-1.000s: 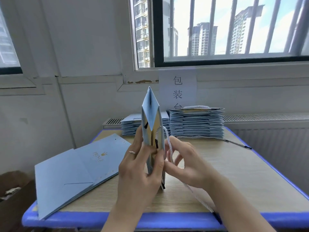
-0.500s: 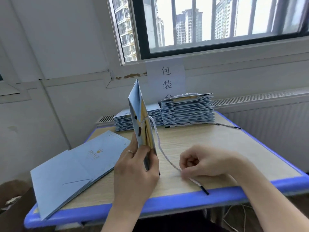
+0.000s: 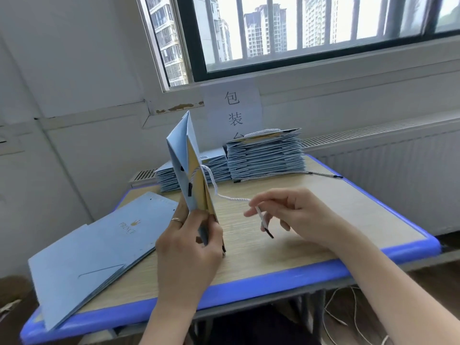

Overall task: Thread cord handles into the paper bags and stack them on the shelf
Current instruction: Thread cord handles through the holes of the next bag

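Note:
My left hand (image 3: 190, 245) grips the lower edge of a folded light-blue paper bag (image 3: 185, 165), which stands upright on edge over the table with its gold lining showing. A white cord (image 3: 224, 196) comes out of a hole high on the bag and runs rightward. My right hand (image 3: 293, 215) pinches the cord near its black tip, which hangs below the fingers. Another black cord tip sticks out on the bag's blue face.
A wooden table with a blue rim (image 3: 273, 280) holds a flat pile of blue bags (image 3: 94, 247) at the left. Two stacks of folded bags (image 3: 266, 155) stand at the back under the window, with a loose cord (image 3: 321, 173) beside them. A radiator (image 3: 398, 175) is at the right.
My right hand drew the cord out from the bag toward the table's front, then rose and came back nearer the bag. The view has tilted and the bag leans left.

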Available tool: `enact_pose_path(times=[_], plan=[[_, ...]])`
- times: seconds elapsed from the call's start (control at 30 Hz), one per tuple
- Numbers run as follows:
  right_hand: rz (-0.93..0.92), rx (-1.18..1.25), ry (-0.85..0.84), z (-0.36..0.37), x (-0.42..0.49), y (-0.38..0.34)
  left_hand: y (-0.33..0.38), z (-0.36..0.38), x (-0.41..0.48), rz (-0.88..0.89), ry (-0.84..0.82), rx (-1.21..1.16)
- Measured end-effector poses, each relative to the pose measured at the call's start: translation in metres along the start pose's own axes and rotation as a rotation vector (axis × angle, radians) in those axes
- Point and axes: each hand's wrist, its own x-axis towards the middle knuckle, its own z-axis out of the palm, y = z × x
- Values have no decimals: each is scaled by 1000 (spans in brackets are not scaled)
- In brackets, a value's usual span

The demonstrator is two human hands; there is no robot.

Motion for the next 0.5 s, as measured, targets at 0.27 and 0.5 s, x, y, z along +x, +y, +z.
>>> enact_pose_path(times=[0.27, 0.5], plan=[[-64, -384, 63, -2, 3, 13, 0, -1, -2, -15, -9, -30], [-177, -272, 55, 1, 4, 11, 0, -3, -1, 3, -78, -126]])
